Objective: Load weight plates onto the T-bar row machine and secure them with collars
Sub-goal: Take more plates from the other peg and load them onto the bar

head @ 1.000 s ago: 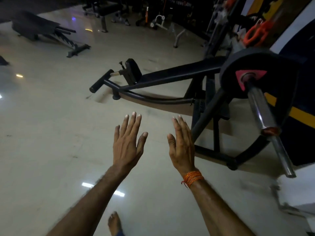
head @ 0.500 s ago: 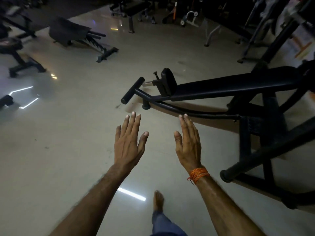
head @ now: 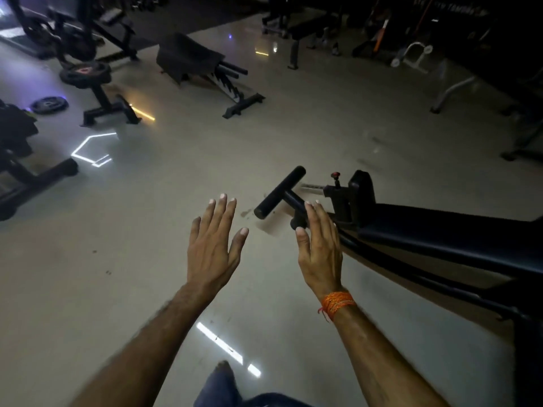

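Left hand (head: 213,248) and right hand (head: 320,251) spread empty; T-bar row machine (head: 426,239) beside them.

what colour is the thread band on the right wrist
Orange, seen in the head view: the thread band wraps the wrist below the right hand.

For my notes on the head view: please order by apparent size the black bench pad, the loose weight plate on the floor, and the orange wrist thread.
1. Black bench pad, largest.
2. and 3. Loose weight plate and orange wrist thread look alike; the thread is nearer, so I leave them unranked.
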Demonstrator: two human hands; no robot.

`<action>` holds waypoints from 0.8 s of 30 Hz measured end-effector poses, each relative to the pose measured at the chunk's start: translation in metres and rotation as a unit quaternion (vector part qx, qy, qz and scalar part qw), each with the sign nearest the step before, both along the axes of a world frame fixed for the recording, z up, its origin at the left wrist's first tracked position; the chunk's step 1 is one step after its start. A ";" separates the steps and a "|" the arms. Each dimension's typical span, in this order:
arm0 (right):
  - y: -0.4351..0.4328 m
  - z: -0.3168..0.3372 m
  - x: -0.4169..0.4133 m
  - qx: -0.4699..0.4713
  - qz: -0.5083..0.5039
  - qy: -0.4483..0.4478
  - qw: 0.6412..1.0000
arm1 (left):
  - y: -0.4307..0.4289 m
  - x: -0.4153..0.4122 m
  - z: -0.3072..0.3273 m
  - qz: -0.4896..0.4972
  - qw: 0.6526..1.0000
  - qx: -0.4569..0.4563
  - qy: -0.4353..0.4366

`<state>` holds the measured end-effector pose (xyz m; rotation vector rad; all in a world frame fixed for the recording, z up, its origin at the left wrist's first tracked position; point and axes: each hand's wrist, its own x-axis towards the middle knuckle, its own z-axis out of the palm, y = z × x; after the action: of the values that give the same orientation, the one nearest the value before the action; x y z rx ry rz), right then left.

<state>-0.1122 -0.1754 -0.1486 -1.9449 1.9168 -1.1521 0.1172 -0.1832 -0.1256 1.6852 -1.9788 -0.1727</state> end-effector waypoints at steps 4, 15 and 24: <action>-0.113 -0.013 0.024 0.006 -0.004 0.006 1.000 | -0.115 0.027 -0.014 -0.005 1.000 -0.002 0.011; -0.377 -0.012 0.100 0.035 -0.101 -0.016 0.994 | -0.432 0.095 -0.004 -0.091 0.995 0.022 -0.019; -0.614 -0.031 0.095 0.010 -0.169 -0.047 0.984 | -0.685 0.083 -0.002 -0.143 0.989 -0.005 -0.024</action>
<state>-0.0176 -0.7896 -0.1793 -1.5612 2.2564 -1.2725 0.2003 -0.8683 -0.1277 1.4037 -2.2472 -0.2247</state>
